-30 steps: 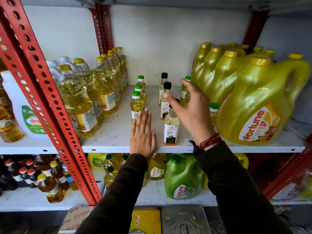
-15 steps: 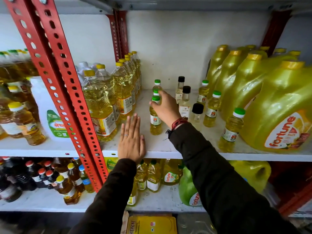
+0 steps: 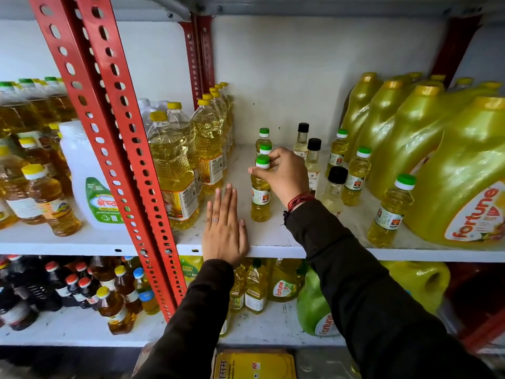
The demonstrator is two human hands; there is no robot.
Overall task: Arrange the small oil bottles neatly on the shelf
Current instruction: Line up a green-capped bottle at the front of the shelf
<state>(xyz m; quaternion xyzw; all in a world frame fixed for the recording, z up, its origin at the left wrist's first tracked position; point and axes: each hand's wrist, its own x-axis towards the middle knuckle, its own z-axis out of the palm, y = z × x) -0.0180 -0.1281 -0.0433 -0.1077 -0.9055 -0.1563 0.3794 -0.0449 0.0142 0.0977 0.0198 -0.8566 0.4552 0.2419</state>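
Right hand [image 3: 284,173] pinches front green-cap bottle [image 3: 261,191] by the neck, mid-shelf [image 3: 276,242], heading its row. Left hand [image 3: 224,236] flat, open on shelf edge. Slide it upright, label forward, square behind-row; don't tip neighbours.

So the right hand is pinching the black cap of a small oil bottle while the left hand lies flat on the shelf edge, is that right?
Not quite. The cap is green, not black. In the head view, the right hand pinches the green cap of a small oil bottle, while the left hand lies flat on the shelf edge. The black-capped bottles stand untouched farther right.
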